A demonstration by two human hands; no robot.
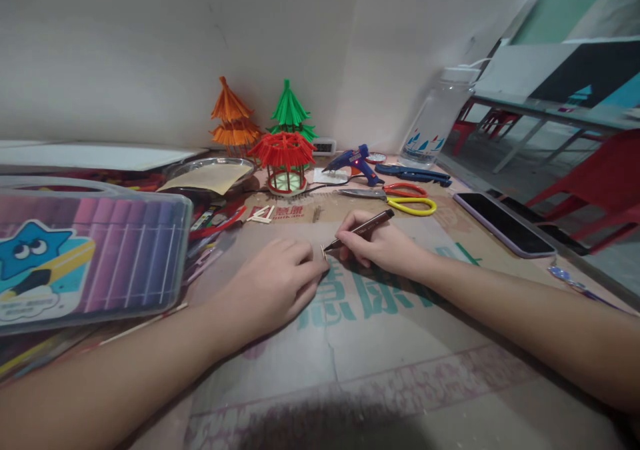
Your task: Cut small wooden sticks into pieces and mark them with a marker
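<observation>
My right hand [373,240] is closed round a dark brown marker pen [371,225], its tip pointing down and left. The pen tip meets a small pale stick piece [323,253] at the fingertips of my left hand [280,277]. That hand is closed, with thumb and fingers pinched together, and rests low over the translucent sheet on the table [280,377]. Beyond the hands stands a small red-roofed pavilion model [283,151] with dark posts and a pale base. Several short pale stick pieces [261,215] lie left of centre.
A marker case [135,250] fills the left side. Behind are orange [230,113] and green [287,107] roofed models, a metal tray [215,170], a blue glue gun [357,163], scissors [400,200] and blue pliers [415,173]. A phone [505,223] and bottle [435,117] stand right.
</observation>
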